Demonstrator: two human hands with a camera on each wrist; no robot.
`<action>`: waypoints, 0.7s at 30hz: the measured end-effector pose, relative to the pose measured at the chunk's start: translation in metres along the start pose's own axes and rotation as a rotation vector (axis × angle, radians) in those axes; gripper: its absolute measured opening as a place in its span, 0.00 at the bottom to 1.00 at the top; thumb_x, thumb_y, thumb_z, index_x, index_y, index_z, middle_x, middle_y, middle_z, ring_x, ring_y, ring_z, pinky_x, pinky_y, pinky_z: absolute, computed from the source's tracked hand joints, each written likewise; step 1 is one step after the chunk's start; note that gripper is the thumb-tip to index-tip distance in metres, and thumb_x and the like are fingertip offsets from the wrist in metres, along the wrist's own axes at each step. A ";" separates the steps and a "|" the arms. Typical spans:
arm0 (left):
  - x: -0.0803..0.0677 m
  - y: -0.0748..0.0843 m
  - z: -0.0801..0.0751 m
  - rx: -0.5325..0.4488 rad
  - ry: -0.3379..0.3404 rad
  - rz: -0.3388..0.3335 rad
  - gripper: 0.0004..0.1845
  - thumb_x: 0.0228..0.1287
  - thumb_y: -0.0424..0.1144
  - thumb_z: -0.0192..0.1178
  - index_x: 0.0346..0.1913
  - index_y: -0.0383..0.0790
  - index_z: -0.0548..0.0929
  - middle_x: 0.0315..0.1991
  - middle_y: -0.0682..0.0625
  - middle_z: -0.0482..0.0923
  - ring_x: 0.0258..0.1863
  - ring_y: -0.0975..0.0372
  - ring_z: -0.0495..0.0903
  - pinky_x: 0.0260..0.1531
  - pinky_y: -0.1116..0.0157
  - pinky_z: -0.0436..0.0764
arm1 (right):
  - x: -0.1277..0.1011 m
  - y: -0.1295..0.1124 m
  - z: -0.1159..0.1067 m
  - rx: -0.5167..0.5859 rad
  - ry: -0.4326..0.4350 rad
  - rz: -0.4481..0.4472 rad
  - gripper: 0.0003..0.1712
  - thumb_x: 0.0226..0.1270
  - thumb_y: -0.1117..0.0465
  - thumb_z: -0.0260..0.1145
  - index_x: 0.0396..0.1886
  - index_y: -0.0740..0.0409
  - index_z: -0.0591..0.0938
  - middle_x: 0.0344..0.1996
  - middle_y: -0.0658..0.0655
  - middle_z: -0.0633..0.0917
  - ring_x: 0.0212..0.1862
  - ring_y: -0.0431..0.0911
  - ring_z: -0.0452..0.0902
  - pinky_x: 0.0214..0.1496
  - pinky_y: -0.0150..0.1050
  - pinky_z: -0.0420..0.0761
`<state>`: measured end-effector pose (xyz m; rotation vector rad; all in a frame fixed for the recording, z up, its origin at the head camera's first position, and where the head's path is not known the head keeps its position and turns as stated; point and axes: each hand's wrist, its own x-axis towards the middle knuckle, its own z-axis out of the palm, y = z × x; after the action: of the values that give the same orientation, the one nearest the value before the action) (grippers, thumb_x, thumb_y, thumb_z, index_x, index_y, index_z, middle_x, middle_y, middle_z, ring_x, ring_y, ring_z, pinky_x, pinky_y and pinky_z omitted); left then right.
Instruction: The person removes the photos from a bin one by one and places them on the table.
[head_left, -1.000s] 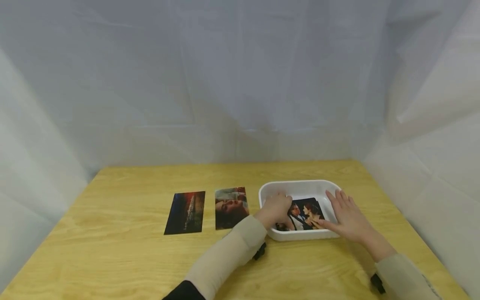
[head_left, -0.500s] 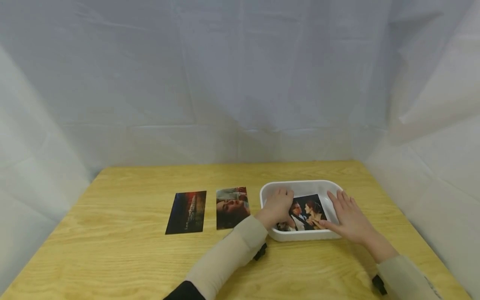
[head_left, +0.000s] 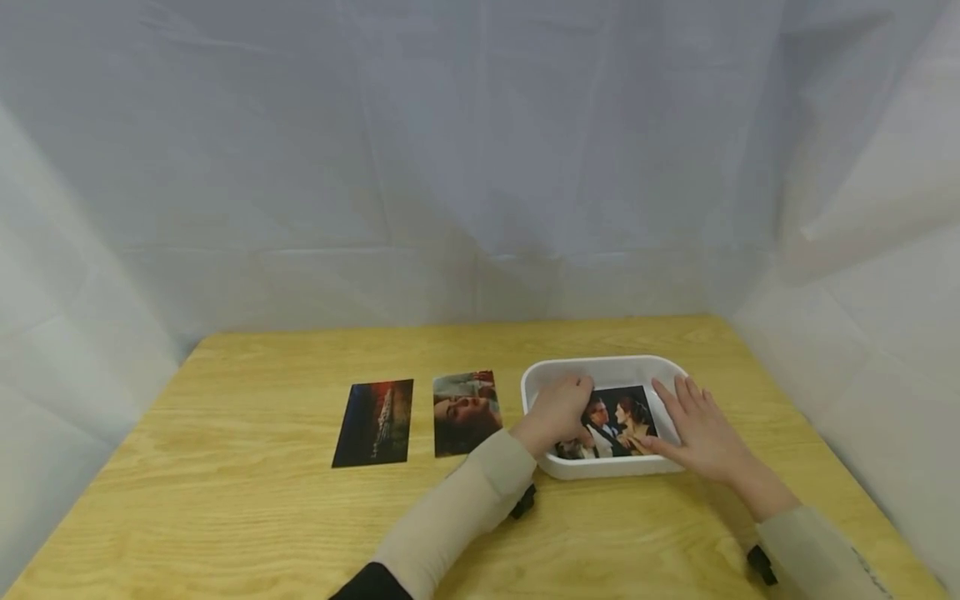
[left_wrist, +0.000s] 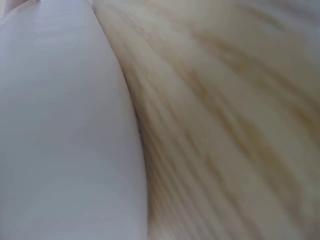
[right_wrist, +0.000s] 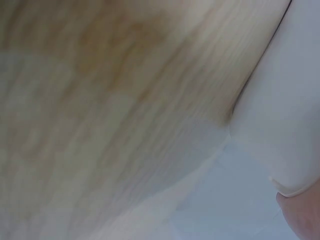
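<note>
A white tray (head_left: 603, 363) sits on the wooden table (head_left: 247, 517), right of centre. Inside it lies a photo of a couple (head_left: 621, 421). My left hand (head_left: 561, 406) reaches into the tray's left side, fingers curled over the photo's left edge. My right hand (head_left: 692, 423) lies flat along the tray's right rim with straight fingers, its thumb touching the photo's near right corner. In the left wrist view only the blurred tray wall (left_wrist: 60, 125) and table (left_wrist: 230, 120) show. The right wrist view shows the table (right_wrist: 100, 100) and tray wall (right_wrist: 280, 120), also blurred.
Two more photos lie flat on the table left of the tray: a dark one (head_left: 373, 422) and one of a face (head_left: 467, 412). White cloth (head_left: 480, 167) hangs behind and on both sides of the table.
The photo in the tray has slid a little toward the far wall. My left hand's fingers moved with it. My right hand has barely shifted.
</note>
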<state>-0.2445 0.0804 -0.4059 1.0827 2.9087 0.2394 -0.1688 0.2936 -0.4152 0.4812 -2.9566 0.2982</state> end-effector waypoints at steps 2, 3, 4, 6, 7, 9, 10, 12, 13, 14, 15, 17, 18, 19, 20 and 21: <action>0.000 0.000 -0.001 0.001 0.001 0.014 0.36 0.35 0.55 0.71 0.48 0.43 0.70 0.40 0.53 0.70 0.40 0.63 0.69 0.38 0.67 0.70 | 0.000 0.000 -0.001 -0.006 -0.007 -0.005 0.48 0.57 0.41 0.57 0.67 0.64 0.51 0.62 0.77 0.46 0.63 0.67 0.38 0.58 0.62 0.44; 0.000 0.000 -0.001 -0.001 0.002 0.019 0.35 0.35 0.54 0.71 0.48 0.44 0.70 0.40 0.53 0.70 0.39 0.64 0.69 0.37 0.68 0.70 | 0.000 -0.001 -0.001 -0.011 -0.006 -0.010 0.47 0.57 0.41 0.57 0.66 0.64 0.53 0.62 0.77 0.47 0.63 0.68 0.39 0.58 0.62 0.44; 0.001 -0.001 -0.001 -0.003 0.004 0.023 0.35 0.36 0.54 0.70 0.48 0.44 0.70 0.40 0.53 0.70 0.39 0.64 0.69 0.37 0.68 0.70 | 0.001 -0.001 -0.002 -0.016 -0.007 -0.015 0.47 0.57 0.40 0.57 0.66 0.65 0.54 0.62 0.77 0.48 0.63 0.68 0.40 0.58 0.62 0.45; 0.001 -0.001 -0.001 -0.005 0.013 0.024 0.34 0.37 0.54 0.70 0.48 0.43 0.70 0.40 0.54 0.70 0.38 0.64 0.69 0.36 0.68 0.71 | 0.001 -0.001 -0.003 -0.025 -0.008 -0.023 0.46 0.57 0.40 0.57 0.65 0.65 0.56 0.62 0.77 0.48 0.62 0.69 0.40 0.57 0.62 0.45; 0.002 -0.001 -0.001 -0.005 0.017 0.021 0.33 0.38 0.54 0.69 0.48 0.44 0.71 0.39 0.54 0.70 0.38 0.65 0.70 0.35 0.68 0.71 | 0.001 -0.001 -0.004 -0.032 -0.009 -0.024 0.45 0.57 0.40 0.56 0.65 0.65 0.57 0.62 0.76 0.48 0.62 0.69 0.41 0.57 0.62 0.45; 0.002 0.000 -0.001 -0.005 0.024 0.011 0.32 0.40 0.54 0.68 0.48 0.44 0.71 0.39 0.54 0.71 0.38 0.65 0.70 0.34 0.69 0.71 | 0.001 -0.001 -0.004 -0.037 -0.015 -0.021 0.45 0.57 0.39 0.56 0.65 0.65 0.57 0.63 0.76 0.48 0.63 0.68 0.40 0.58 0.62 0.45; 0.002 0.000 -0.001 -0.004 0.026 0.006 0.31 0.41 0.55 0.68 0.48 0.44 0.71 0.40 0.54 0.71 0.38 0.65 0.70 0.35 0.69 0.71 | 0.001 -0.001 -0.005 -0.037 -0.021 -0.018 0.45 0.58 0.39 0.55 0.65 0.65 0.57 0.63 0.75 0.48 0.63 0.68 0.40 0.58 0.62 0.45; 0.003 0.000 -0.001 -0.009 0.024 0.000 0.31 0.43 0.55 0.66 0.49 0.44 0.71 0.41 0.54 0.71 0.39 0.65 0.71 0.36 0.69 0.72 | 0.000 -0.002 -0.005 -0.036 -0.031 -0.012 0.45 0.58 0.39 0.55 0.65 0.65 0.57 0.63 0.75 0.48 0.63 0.68 0.39 0.58 0.62 0.44; 0.003 0.001 0.000 -0.020 0.024 -0.003 0.30 0.44 0.54 0.66 0.49 0.44 0.71 0.42 0.54 0.71 0.39 0.65 0.71 0.36 0.69 0.72 | 0.000 -0.002 -0.005 -0.033 -0.034 -0.010 0.45 0.58 0.39 0.55 0.65 0.65 0.57 0.63 0.75 0.47 0.63 0.68 0.39 0.58 0.62 0.44; 0.003 0.001 -0.001 -0.034 0.031 -0.006 0.30 0.45 0.54 0.66 0.51 0.44 0.71 0.43 0.53 0.72 0.41 0.65 0.71 0.38 0.69 0.72 | 0.000 -0.002 -0.005 -0.031 -0.037 -0.008 0.45 0.58 0.39 0.55 0.65 0.65 0.56 0.63 0.75 0.47 0.63 0.68 0.39 0.58 0.62 0.44; 0.003 0.001 -0.001 -0.048 0.040 -0.011 0.29 0.47 0.53 0.65 0.51 0.44 0.71 0.43 0.53 0.72 0.41 0.65 0.71 0.38 0.69 0.72 | 0.000 -0.002 -0.005 -0.030 -0.038 -0.008 0.45 0.58 0.40 0.55 0.65 0.65 0.56 0.63 0.75 0.47 0.63 0.68 0.39 0.58 0.62 0.44; 0.003 0.000 -0.001 -0.083 0.072 -0.024 0.26 0.50 0.50 0.63 0.52 0.44 0.71 0.44 0.53 0.72 0.42 0.65 0.72 0.39 0.69 0.72 | 0.000 -0.002 -0.005 -0.035 -0.030 -0.010 0.45 0.58 0.40 0.56 0.65 0.65 0.56 0.63 0.75 0.47 0.63 0.68 0.39 0.58 0.62 0.44; 0.002 0.000 -0.001 -0.104 0.088 -0.032 0.24 0.52 0.48 0.62 0.52 0.45 0.71 0.44 0.52 0.72 0.41 0.64 0.72 0.38 0.69 0.72 | 0.000 -0.002 -0.004 -0.038 -0.027 -0.011 0.45 0.58 0.40 0.56 0.65 0.65 0.57 0.63 0.75 0.47 0.63 0.68 0.39 0.58 0.62 0.44; 0.002 0.000 -0.001 -0.121 0.106 -0.043 0.23 0.54 0.47 0.61 0.52 0.45 0.71 0.45 0.52 0.72 0.41 0.64 0.73 0.38 0.69 0.73 | 0.000 -0.002 -0.004 -0.041 -0.024 -0.012 0.45 0.58 0.40 0.55 0.65 0.65 0.57 0.63 0.75 0.47 0.63 0.68 0.39 0.58 0.62 0.44; 0.002 0.000 0.000 -0.134 0.122 -0.055 0.21 0.56 0.46 0.60 0.52 0.45 0.71 0.45 0.52 0.72 0.41 0.64 0.73 0.37 0.69 0.73 | 0.000 -0.002 -0.003 -0.049 -0.020 -0.016 0.45 0.58 0.39 0.55 0.65 0.65 0.57 0.63 0.75 0.48 0.63 0.68 0.40 0.58 0.62 0.45; 0.001 0.000 0.000 -0.145 0.131 -0.068 0.20 0.57 0.45 0.59 0.52 0.45 0.71 0.45 0.52 0.72 0.37 0.65 0.74 0.33 0.70 0.73 | 0.000 -0.002 -0.002 -0.050 -0.018 -0.016 0.45 0.58 0.39 0.55 0.65 0.65 0.57 0.63 0.75 0.48 0.63 0.68 0.40 0.58 0.62 0.45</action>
<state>-0.2455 0.0807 -0.4058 0.9798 2.9786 0.5293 -0.1676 0.2922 -0.4125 0.5037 -2.9683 0.2187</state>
